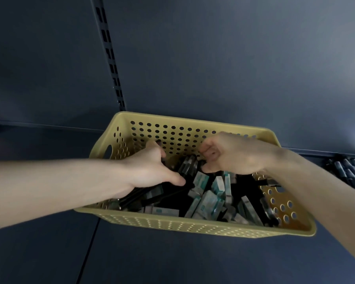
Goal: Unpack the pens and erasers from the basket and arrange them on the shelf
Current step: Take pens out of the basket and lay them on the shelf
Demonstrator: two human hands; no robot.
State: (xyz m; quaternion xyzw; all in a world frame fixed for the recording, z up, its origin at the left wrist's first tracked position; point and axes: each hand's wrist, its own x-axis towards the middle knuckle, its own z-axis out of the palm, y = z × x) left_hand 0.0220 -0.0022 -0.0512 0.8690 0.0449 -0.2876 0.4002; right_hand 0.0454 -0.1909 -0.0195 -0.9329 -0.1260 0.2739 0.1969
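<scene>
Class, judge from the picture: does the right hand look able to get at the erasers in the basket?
Probably yes: the right hand hovers just over the erasers, and the basket is open on top.

No text can be read; the teal print on the erasers (201, 180) seems too blurred

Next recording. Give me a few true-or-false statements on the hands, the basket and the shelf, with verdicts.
1. The left hand and right hand are both in the basket. True.
2. The basket is red. False: it is yellow.
3. The left hand grips black pens. True.
4. The basket holds pens only. False: wrapped erasers lie in it too.
5. A row of pens lies on the shelf right of the basket. True.
</scene>
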